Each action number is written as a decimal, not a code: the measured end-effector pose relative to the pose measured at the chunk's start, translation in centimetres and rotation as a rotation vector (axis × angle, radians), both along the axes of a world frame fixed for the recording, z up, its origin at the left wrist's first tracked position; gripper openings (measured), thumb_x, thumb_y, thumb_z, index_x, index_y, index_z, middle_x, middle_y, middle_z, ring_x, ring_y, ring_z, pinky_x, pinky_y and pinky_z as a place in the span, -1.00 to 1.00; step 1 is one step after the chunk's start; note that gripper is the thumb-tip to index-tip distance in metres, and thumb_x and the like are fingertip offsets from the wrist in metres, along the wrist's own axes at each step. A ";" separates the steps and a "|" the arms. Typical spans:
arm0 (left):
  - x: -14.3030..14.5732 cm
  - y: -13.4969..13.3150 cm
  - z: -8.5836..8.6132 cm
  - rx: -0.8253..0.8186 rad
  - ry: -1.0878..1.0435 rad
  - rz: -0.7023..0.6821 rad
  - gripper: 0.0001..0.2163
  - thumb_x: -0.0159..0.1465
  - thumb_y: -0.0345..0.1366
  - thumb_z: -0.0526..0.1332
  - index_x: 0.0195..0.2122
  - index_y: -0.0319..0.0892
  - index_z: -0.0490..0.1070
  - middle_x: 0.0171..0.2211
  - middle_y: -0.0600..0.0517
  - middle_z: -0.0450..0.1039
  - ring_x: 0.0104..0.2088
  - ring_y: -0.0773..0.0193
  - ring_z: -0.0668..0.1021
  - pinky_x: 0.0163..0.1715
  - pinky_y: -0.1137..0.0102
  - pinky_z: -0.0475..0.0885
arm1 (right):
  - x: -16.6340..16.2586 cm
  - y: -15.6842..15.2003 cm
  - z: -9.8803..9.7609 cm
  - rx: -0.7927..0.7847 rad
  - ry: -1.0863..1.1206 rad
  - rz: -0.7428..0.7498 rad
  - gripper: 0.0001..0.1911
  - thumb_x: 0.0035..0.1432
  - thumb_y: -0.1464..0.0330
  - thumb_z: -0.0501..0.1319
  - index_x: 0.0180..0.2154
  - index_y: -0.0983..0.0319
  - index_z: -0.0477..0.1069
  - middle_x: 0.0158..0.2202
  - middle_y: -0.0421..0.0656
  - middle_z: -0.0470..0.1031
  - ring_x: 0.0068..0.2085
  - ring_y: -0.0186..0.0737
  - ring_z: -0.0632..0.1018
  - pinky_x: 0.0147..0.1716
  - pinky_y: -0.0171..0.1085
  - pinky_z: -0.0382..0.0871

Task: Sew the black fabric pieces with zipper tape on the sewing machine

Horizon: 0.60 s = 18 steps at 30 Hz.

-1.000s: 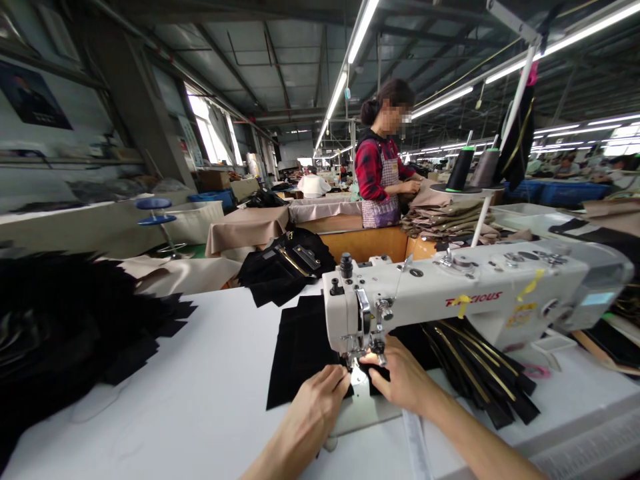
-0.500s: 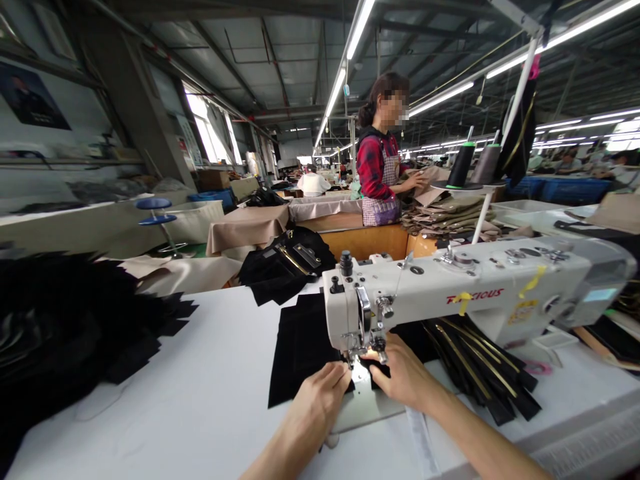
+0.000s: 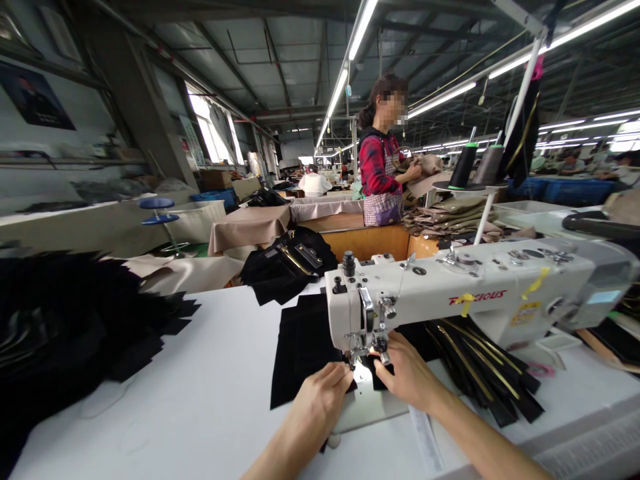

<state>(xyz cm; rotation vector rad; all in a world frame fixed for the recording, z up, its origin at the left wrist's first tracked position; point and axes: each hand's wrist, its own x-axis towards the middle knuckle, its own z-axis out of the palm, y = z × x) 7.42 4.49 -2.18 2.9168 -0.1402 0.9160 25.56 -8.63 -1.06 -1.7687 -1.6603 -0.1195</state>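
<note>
A sewing machine stands over a black fabric piece, part of which passes under its lit needle area. My left hand is just left of the presser foot, its fingers pressed together on the fabric's near edge. To the right of the needle lies my right hand, thumb apart from the index finger, resting against the black fabric. The machine head hides some of its fingertips. The needle tip and stitches are too small to make out. Close by my right forearm are black strips with gold zippers.
A heap of black fabric pieces covers the table's left side. Behind the machine sits a black piece with a gold zipper. Thread cones stand on a holder. Across a wooden partition, a person handles brown pieces beside a stack.
My right thumb has shifted up slightly, nearer the index finger. My left hand stays at the fabric's edge. The person opposite has lifted a brown piece. The view has shifted slightly.
</note>
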 end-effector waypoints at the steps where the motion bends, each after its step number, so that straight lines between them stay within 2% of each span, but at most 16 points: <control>1: 0.0 0.0 0.1 0.004 0.002 -0.003 -0.71 0.42 -0.54 -0.16 -0.09 -0.24 0.33 -0.23 -0.06 0.46 -0.17 0.23 0.56 -0.18 0.41 0.56 | 0.1 0.0 0.1 0.007 0.004 -0.011 -0.79 0.13 0.57 0.12 -0.38 0.20 0.45 -0.29 -0.12 0.51 -0.12 -0.09 0.48 -0.07 -0.14 0.40; 6: -0.1 0.0 0.3 0.015 0.031 0.027 -0.78 0.42 -0.51 -0.09 -0.10 -0.23 0.32 -0.19 -0.05 0.47 -0.16 0.24 0.56 -0.16 0.42 0.55 | 0.3 -0.2 0.2 0.016 0.032 -0.079 -0.77 0.15 0.59 0.06 -0.40 0.21 0.41 -0.28 -0.11 0.48 -0.14 -0.10 0.47 -0.13 -0.18 0.41; 10: -0.2 0.0 0.0 0.045 0.070 0.126 -0.71 0.27 -0.62 0.00 -0.07 -0.23 0.34 -0.13 -0.05 0.49 -0.05 0.20 0.56 -0.05 0.35 0.55 | 0.1 0.0 0.0 -0.014 0.038 -0.118 -0.75 0.15 0.59 0.04 -0.44 0.21 0.39 -0.30 -0.10 0.47 -0.16 -0.10 0.50 -0.15 -0.20 0.42; 14: -0.2 0.8 -1.0 0.115 0.127 0.258 -0.50 0.06 -0.65 0.02 0.05 -0.30 0.34 0.00 -0.15 0.49 0.11 0.05 0.49 0.08 0.19 0.49 | -0.4 0.1 0.1 -0.047 0.020 -0.130 -0.73 0.18 0.58 0.00 -0.41 0.22 0.39 -0.23 -0.03 0.49 -0.14 -0.05 0.51 -0.15 -0.16 0.43; 18: -0.5 2.0 -2.5 0.164 0.202 0.401 -0.52 0.09 -0.63 0.01 0.04 -0.34 0.41 0.03 -0.23 0.49 0.12 -0.01 0.50 0.10 0.12 0.47 | -0.9 0.1 0.2 -0.103 -0.005 -0.059 -0.80 0.21 0.50 0.05 -0.40 0.20 0.38 -0.30 -0.08 0.50 -0.17 -0.07 0.54 -0.15 -0.20 0.44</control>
